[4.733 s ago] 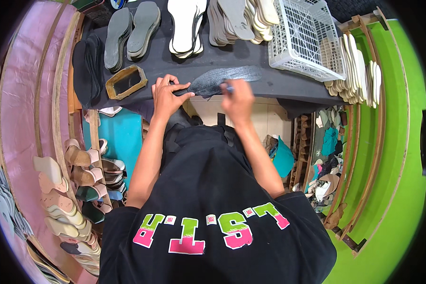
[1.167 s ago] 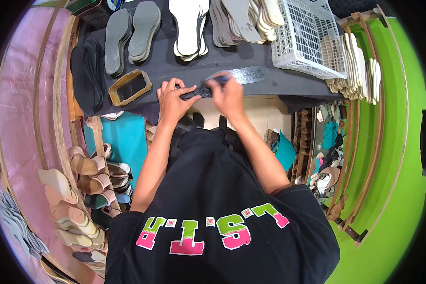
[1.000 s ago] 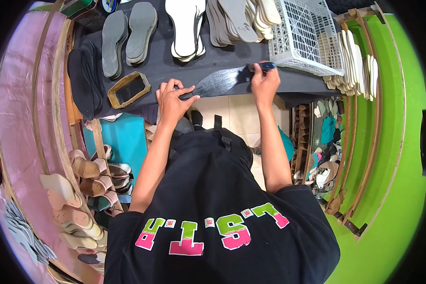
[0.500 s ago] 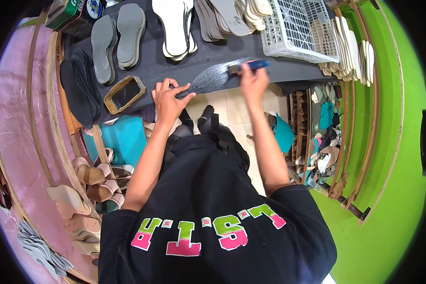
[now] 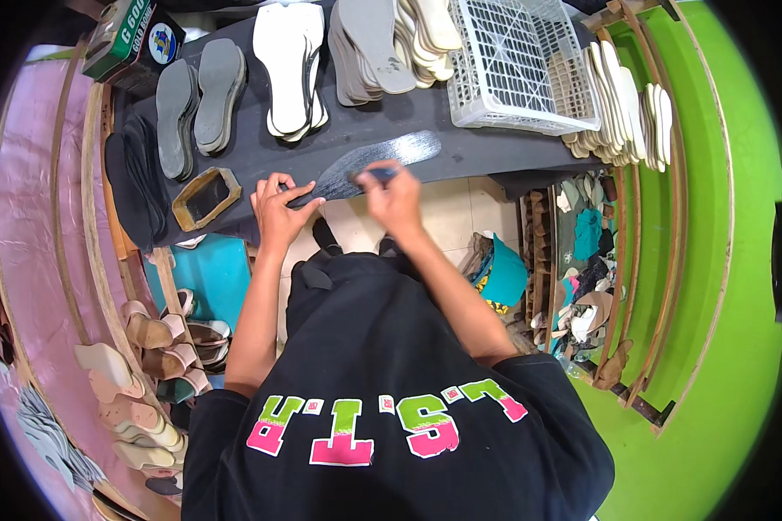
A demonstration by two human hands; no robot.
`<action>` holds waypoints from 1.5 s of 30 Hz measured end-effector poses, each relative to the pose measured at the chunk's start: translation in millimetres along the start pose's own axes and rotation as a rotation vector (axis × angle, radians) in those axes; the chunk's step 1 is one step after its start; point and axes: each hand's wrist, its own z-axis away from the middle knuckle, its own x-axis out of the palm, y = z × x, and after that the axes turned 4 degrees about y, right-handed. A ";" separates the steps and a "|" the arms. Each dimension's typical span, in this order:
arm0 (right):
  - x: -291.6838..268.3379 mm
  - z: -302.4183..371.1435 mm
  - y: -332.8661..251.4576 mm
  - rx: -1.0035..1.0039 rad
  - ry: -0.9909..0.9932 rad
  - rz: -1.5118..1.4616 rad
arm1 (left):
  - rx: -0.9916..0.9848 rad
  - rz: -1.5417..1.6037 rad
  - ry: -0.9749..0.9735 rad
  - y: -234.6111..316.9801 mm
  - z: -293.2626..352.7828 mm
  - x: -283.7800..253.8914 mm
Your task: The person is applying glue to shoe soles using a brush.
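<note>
A black insole [image 5: 413, 149] lies across the near edge of the dark work table, its far-right end glossy and wet-looking. My left hand [image 5: 278, 208] pinches the insole's near-left end between thumb and fingers, close to the table edge. My right hand [image 5: 394, 200] is closed on a small brush [image 5: 357, 176], held low over the middle of the insole; fingers cover much of its handle. Left of my left hand stands an elongated, many-sided tray [image 5: 182, 212] with a crusted amber rim and a dark inside.
Grey soles [image 5: 220, 95], white soles [image 5: 288, 65] and grey-brown soles [image 5: 369, 52] lie in piles along the back. A white plastic crate [image 5: 526, 120] stands back right, beside cream soles [image 5: 613, 95]. At back left is a green tin [image 5: 130, 43]; shoe racks flank me.
My right hand has drawn the brush left and nearer along the insole, from its far-right end to its middle. My left hand keeps its pinch. The whole view has shifted slightly.
</note>
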 end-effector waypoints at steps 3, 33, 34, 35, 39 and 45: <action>-47.8 -30.3 51.1 0.241 0.264 0.014 | -0.018 -0.020 -0.012 3.0 -2.8 0.0; 58.5 -2.8 -30.7 -0.293 -0.104 0.122 | -0.076 0.000 -0.015 -7.1 -3.3 7.1; 55.1 -8.3 -20.5 -0.104 -0.016 0.080 | -0.072 0.000 -0.012 -6.6 -4.5 5.6; 48.9 -15.8 -10.7 0.086 0.077 0.036 | -0.072 0.011 -0.019 -3.4 -6.2 4.8; 16.4 -51.9 9.8 0.119 0.243 0.130 | -0.093 -0.019 -0.083 -0.2 -11.4 -0.4; 62.3 -3.7 -37.9 -0.340 -0.124 0.269 | -0.081 -0.030 -0.060 -6.2 -12.3 6.5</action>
